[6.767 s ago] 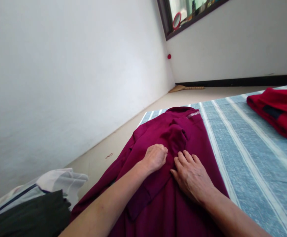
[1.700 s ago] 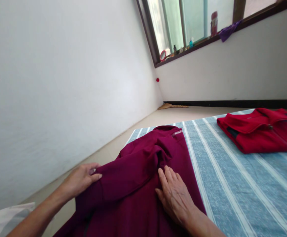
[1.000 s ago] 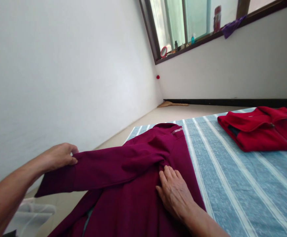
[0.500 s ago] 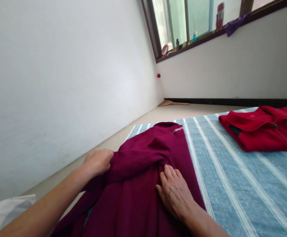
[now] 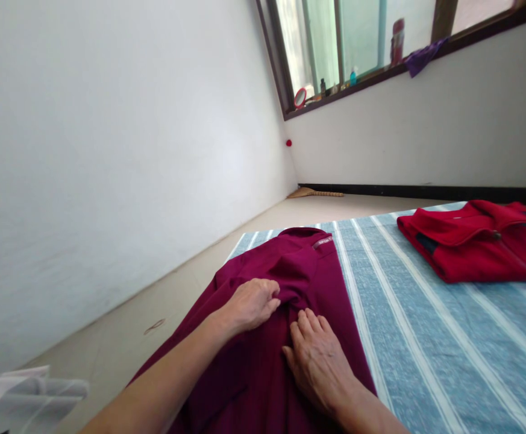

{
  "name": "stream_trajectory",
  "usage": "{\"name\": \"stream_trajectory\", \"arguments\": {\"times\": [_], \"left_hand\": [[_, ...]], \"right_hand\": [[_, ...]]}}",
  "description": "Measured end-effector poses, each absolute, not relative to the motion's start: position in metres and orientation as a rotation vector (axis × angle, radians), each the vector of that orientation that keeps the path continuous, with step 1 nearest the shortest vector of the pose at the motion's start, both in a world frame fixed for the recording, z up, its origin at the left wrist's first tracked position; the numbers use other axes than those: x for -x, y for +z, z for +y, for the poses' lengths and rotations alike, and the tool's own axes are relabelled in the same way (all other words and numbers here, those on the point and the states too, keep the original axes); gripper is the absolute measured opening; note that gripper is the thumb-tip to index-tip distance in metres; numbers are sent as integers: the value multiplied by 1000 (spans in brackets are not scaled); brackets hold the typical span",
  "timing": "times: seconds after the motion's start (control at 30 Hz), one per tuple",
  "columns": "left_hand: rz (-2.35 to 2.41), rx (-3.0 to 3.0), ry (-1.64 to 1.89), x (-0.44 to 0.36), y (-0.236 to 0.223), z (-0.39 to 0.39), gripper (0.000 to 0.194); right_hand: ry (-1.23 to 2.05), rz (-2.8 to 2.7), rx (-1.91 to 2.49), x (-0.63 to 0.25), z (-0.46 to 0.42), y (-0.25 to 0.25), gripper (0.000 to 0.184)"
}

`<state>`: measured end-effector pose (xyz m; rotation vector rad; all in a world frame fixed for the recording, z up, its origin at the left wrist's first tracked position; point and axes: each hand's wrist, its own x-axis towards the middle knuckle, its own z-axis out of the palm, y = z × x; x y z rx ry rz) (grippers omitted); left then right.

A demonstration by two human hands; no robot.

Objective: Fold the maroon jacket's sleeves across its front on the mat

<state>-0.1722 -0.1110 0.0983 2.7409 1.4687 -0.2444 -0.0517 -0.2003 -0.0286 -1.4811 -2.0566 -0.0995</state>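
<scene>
A plum-coloured jacket [image 5: 308, 271] lies partly folded over itself, its collar end away from me and a lettered strip near the top right corner. My left hand [image 5: 256, 303] rests on the middle of it with fingers curled into the cloth, gripping a fold. Just to the right, my right hand [image 5: 317, 355] lies flat on the jacket, fingers stretched out and pressing it down. The two hands are close but apart. My forearms cover the lower part of the jacket.
Beneath the jacket spreads a blue striped sheet [image 5: 407, 301]. A folded red jacket [image 5: 484, 247] lies on it at the right. The white wall [image 5: 122, 150] rises on the left. A broom [image 5: 314, 193] lies in the far corner, and whitish cloth [image 5: 28, 401] is at lower left.
My left hand has moved right, from the jacket's left edge to its middle, bringing the fold of cloth over. My right hand has stayed nearly in place.
</scene>
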Motion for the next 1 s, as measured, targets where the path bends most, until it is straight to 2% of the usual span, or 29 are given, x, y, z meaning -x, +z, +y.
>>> {"name": "stream_trajectory", "arguments": {"times": [0.17, 0.33, 0.53, 0.77, 1.0], "left_hand": [[1491, -2822, 26, 126, 63, -76, 21], [1599, -2793, 21, 90, 39, -55, 22], [1675, -2738, 11, 84, 20, -54, 25], [1604, -2778, 160, 108, 33, -84, 27], [1886, -2781, 458, 199, 46, -126, 37]], "right_hand": [[-106, -2055, 1482, 52, -200, -29, 35], [-95, -2042, 1500, 54, -200, -29, 37], [-128, -2044, 1487, 54, -200, -29, 37], [-165, -2034, 1464, 54, -199, -29, 40], [-107, -2058, 1485, 51, -200, -29, 33]]}}
